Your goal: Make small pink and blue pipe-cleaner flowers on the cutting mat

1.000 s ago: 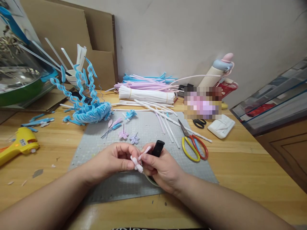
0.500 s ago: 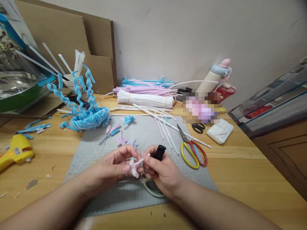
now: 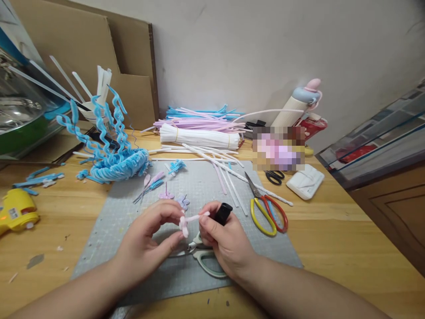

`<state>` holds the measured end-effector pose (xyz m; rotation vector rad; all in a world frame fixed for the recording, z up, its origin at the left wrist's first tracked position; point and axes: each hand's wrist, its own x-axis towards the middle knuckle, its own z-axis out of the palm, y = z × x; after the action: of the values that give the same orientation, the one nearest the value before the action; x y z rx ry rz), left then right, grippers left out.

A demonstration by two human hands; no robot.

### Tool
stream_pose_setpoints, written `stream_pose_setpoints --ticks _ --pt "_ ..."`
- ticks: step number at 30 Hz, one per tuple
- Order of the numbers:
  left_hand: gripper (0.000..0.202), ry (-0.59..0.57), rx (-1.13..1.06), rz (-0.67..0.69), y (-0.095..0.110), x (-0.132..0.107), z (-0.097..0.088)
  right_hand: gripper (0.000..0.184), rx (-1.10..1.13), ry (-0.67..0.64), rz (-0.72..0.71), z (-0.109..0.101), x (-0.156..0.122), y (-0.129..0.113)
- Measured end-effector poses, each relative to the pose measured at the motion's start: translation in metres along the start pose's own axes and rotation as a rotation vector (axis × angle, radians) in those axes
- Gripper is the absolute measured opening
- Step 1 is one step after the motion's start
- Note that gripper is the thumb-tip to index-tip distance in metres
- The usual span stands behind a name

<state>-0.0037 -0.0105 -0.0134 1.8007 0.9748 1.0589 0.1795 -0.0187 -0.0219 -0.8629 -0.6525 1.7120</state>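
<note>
A small pale pink pipe-cleaner flower (image 3: 183, 225) with a short stem is between my hands over the cutting mat (image 3: 126, 239). My left hand (image 3: 152, 235) grips its petal end lightly, thumb below and fingertips above. My right hand (image 3: 229, 239) pinches the tip of the stem. A black object (image 3: 223, 213), perhaps a tool's handle, sticks up from the same hand; its lower part is hidden. Under that hand lie pale green-handled scissors (image 3: 209, 263), partly covered. Beyond my left hand rest a pink flower (image 3: 166, 195) and a lilac flower (image 3: 182, 202).
A blue coiled pipe-cleaner piece (image 3: 119, 165) stands at left, behind a yellow glue gun (image 3: 20, 208). Scissors with yellow and red handles (image 3: 265, 215) lie right. Bundled white pipe cleaners (image 3: 199, 136), a bottle (image 3: 290, 110) and a white box (image 3: 305, 181) are farther back.
My left thumb has dropped away from my fingers, opening a wider gap around the flower. The stem now lies more level. More of the green-handled scissors shows.
</note>
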Motion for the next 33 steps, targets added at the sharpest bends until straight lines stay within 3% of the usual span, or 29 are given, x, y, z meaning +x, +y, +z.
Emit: stream_pose_setpoints --ticks 5,8,11,18,24,33 --pt "0.015 0.007 -0.284 -0.302 0.004 0.001 0.003 0.023 -0.098 0.004 -0.087 -0.005 -0.001 0.004" --pt "0.020 -0.003 -0.471 -0.387 0.006 0.006 0.007 0.022 -0.159 0.041 -0.159 -0.007 -0.002 0.006" --pt "0.029 0.007 -0.500 -0.353 0.005 0.006 0.009 0.024 -0.173 0.051 -0.166 -0.009 -0.002 0.007" --pt "0.010 0.115 -0.158 -0.223 0.003 -0.003 0.003 0.024 -0.395 -0.010 -0.158 -0.004 -0.007 -0.001" --pt "0.013 0.112 0.037 -0.050 0.005 -0.003 0.003 0.022 -0.484 -0.045 -0.208 -0.001 -0.011 -0.005" --pt "0.012 0.074 -0.147 -0.191 0.005 0.000 0.004 0.028 -0.382 -0.037 -0.129 -0.002 -0.009 -0.006"
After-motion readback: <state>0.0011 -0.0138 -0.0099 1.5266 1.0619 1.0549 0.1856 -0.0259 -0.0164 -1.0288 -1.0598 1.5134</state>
